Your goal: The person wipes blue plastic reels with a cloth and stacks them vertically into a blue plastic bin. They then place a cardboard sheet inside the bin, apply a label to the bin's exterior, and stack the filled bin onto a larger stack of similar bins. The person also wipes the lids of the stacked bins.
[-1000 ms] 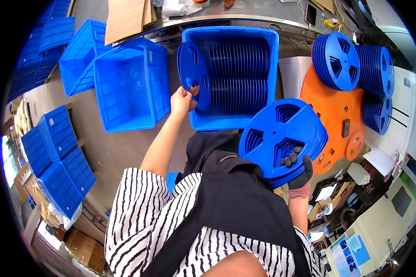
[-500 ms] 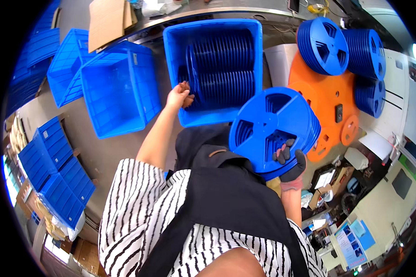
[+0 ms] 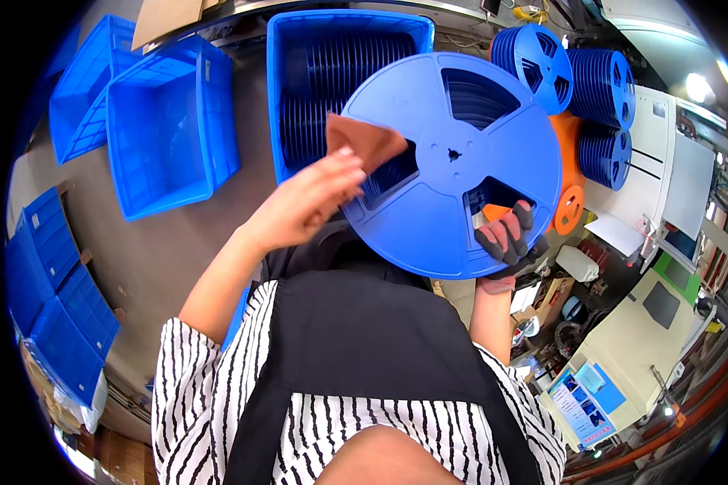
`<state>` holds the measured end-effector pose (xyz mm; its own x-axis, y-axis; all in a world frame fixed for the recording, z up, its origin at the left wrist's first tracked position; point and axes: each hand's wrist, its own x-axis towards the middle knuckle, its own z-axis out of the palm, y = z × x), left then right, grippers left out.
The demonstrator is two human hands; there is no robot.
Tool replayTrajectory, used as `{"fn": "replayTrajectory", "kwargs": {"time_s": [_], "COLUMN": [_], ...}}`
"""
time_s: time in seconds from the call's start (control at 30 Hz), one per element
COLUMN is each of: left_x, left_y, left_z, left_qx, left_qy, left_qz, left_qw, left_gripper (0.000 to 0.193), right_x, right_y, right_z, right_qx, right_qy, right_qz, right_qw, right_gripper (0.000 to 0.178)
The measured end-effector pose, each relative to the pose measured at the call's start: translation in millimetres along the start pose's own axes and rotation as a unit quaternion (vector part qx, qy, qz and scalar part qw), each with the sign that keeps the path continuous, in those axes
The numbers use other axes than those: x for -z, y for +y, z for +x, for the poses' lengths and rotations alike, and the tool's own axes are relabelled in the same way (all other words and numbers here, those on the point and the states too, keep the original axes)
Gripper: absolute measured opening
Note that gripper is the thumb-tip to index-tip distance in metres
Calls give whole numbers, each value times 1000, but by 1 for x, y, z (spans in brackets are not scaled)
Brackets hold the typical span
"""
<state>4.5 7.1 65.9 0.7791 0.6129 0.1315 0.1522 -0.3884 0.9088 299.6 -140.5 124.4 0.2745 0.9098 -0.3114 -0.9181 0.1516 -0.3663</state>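
2 hands now meet at the front blue reel (image 3: 441,174), which we hold up ahead of the black apron (image 3: 372,339). Our right hand (image 3: 505,242), in a grey-and-pink glove, curls its fingers through the reel's lower right window and grips the held reels near their rim. Our left hand (image 3: 319,190) is bare, fingers nearly straight against a brown patch (image 3: 364,139) at the reel's left window; whether it pinches that patch, we cannot tell.

What has just changed — 0.5 s ago the left hand was inside the blue bin (image 3: 273,121), beside the rows of reels (image 3: 348,65); now it is up at the held reels, and these are raised closer to our eyes. We judge this a turn from loading the bin to taking another reel from those we carry — the front reel does not look parted yet. 3 more stacks (image 3: 542,65) show at the right, near an orange board (image 3: 569,162).
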Motion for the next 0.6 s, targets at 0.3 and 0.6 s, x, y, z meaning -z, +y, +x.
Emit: {"fn": "replayTrajectory", "kwargs": {"time_s": [0.3, 0.6], "left_x": [-8, -2], "left_y": [-15, -7], "left_z": [-38, -64], "left_qx": [-116, -24], "left_qy": [-80, -18], "left_qz": [178, 96], "left_qw": [974, 995], "left_gripper": [40, 30], "right_x": [-2, -24], "right_y": [27, 35], "right_z": [12, 17], "right_qx": [-76, -21], "right_qy": [-92, 70], "right_qz": [51, -176], "right_qw": [992, 982], "right_gripper": [48, 53]}}
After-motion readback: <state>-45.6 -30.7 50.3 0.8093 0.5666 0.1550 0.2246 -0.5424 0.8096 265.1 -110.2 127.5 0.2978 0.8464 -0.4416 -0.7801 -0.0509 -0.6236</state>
